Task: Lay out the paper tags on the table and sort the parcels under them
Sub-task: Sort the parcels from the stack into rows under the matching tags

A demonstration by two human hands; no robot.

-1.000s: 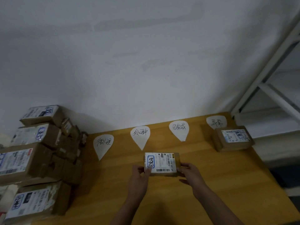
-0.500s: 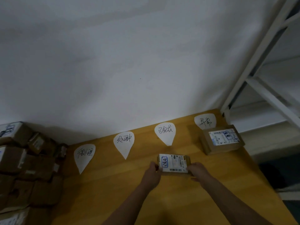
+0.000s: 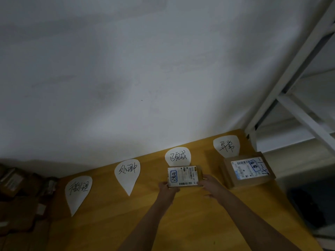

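**Q:** Where is the parcel you are holding?

**A:** Your left hand [image 3: 167,190] and right hand [image 3: 211,185] hold a small brown parcel [image 3: 183,176], white label up, at the near end of the third tag [image 3: 178,156]. It covers that tag's pointed tip. Whether it rests on the table [image 3: 181,223] or sits just above it, I cannot tell.

**Q:** How are your fingers placed?

**A:** Your fingers [image 3: 206,179] are curled round the parcel's edges, left hand at its near left corner, right hand along its right side. Nothing else is in either hand.

**Q:** What else lies on the table?

**A:** Four white teardrop paper tags with black handwriting run in a row along the far edge, by the wall. From the left: the first tag [image 3: 78,191], the second tag [image 3: 127,173], the third, then the fourth tag [image 3: 226,145]. A larger parcel [image 3: 248,169] lies just near of the fourth tag, overlapping its tip. More parcels sit in a dim pile [image 3: 18,183] at the far left. A white shelf frame [image 3: 299,105] stands to the right.
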